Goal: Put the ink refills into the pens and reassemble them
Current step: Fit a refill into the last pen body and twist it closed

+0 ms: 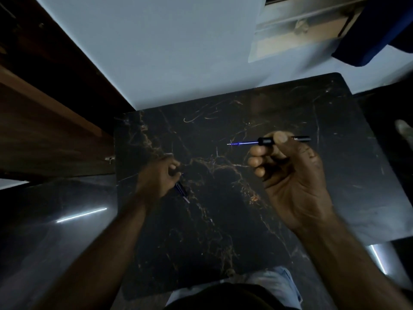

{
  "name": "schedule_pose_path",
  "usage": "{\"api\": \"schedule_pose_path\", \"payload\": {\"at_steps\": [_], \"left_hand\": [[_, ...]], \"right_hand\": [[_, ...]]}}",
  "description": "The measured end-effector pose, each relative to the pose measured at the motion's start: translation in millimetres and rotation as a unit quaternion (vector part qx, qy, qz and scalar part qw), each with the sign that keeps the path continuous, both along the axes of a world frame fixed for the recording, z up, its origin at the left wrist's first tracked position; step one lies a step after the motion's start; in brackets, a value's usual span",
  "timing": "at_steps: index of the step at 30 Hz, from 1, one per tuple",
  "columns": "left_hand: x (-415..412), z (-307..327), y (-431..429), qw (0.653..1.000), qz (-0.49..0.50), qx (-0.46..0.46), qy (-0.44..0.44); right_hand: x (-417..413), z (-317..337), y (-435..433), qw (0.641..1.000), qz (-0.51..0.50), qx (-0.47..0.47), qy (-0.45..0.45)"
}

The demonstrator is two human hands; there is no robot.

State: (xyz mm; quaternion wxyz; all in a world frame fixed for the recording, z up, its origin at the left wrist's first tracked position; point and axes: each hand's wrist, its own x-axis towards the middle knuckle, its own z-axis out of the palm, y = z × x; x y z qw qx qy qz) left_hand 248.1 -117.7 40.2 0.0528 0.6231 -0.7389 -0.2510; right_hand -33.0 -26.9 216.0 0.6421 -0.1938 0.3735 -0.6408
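Dim light falls over a black marble-patterned desk [223, 231] with thin orange veins, set against a pale wall [156, 52] at the far side and dark wooden furniture [44, 119] on the left. Bright strips of reflected light show on the glossy floor [55, 231] to the near left and near right.

On the right, the right hand [292, 175] is raised above the desk, thumb and fingers closed around a black pen barrel [266, 141] held roughly level. An ink refill [243, 143], blue with a thin metal tip, sticks out of the barrel's left end, pointing left; the barrel's other end shows past the thumb on the right.

On the left, the left hand [159, 175] is lower, near the desk's left edge, fingers curled shut on a second pen part [182, 190], dark with a blue tint, which slants out of the fist toward the near right. Whether that part touches the desk cannot be told in the gloom.

Both hands are well apart. Pale trousers [277, 280] show at the near edge of the desk.
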Motion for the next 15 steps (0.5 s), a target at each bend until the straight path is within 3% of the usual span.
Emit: {"api": "schedule_pose_path", "payload": {"at_steps": [5, 13, 15], "left_hand": [[5.5, -20.9, -10.8, 0.995, -0.010, 0.037, -0.087], [5.0, -26.4, -13.6, 0.988, -0.040, 0.039, -0.141], [2.3, -23.9, -12.2, 0.992, -0.036, 0.023, -0.120]], "right_hand": [[7.1, -5.6, 8.0, 1.000, -0.008, 0.021, 0.001], [16.5, 0.3, 2.3, 0.999, -0.013, 0.026, 0.019], [18.5, 2.9, 0.7, 0.999, -0.014, 0.024, 0.019]]}}
